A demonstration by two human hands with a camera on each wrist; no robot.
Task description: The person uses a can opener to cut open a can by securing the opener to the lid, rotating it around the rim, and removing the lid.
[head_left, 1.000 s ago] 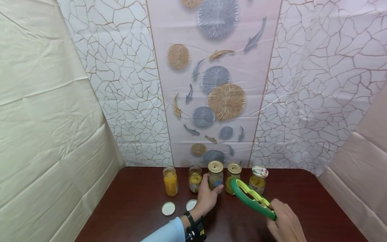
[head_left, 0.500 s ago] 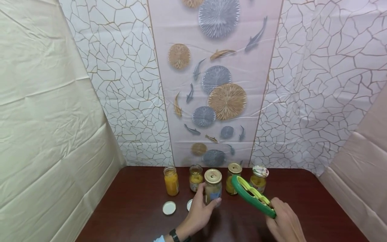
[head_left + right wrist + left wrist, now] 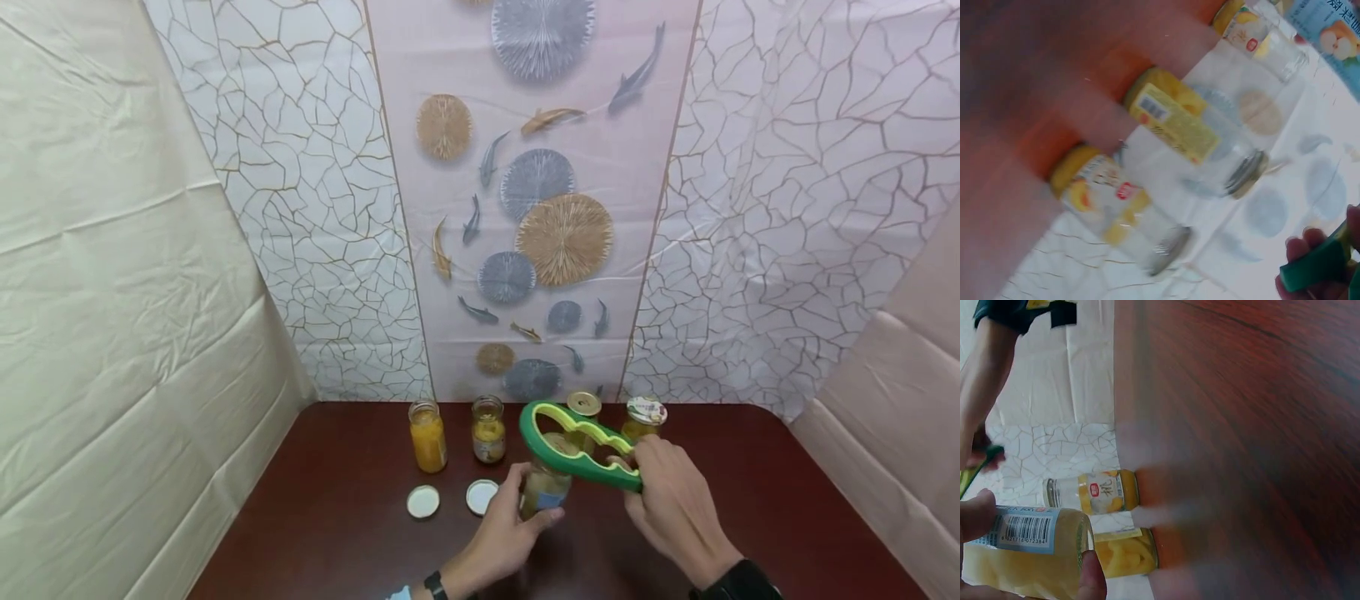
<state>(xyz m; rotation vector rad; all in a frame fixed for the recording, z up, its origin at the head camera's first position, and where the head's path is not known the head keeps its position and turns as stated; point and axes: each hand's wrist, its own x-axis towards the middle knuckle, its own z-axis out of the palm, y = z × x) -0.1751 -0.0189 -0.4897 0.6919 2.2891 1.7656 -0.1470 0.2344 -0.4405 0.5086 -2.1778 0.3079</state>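
My left hand (image 3: pixel 498 537) grips a glass jar (image 3: pixel 546 497) with pale contents; its blue label with a barcode (image 3: pixel 1027 531) shows in the left wrist view. The jar is held up in front of the other jars, slightly tilted. With my right hand (image 3: pixel 671 496) I hold the handle end of a green jar opener (image 3: pixel 596 472), which has a scalloped, yellow-green inner edge. Its wide loop overlaps the jar's gold lid (image 3: pixel 562 444) in the head view, and the lid shows through the opening. Part of the opener (image 3: pixel 1317 267) appears in the right wrist view.
Along the back of the dark red table (image 3: pixel 322 508) stand two lidless jars, one orange (image 3: pixel 428 443) and one yellow (image 3: pixel 489 439). Further right are a gold-lidded jar (image 3: pixel 584 405) and a white-lidded jar (image 3: pixel 645 412). Two loose lids, left (image 3: pixel 423 502) and right (image 3: pixel 482 497), lie in front.
My left hand has drawn the jar out of the row toward me, then slightly right. My right hand has brought the opener left, over the jar's lid.
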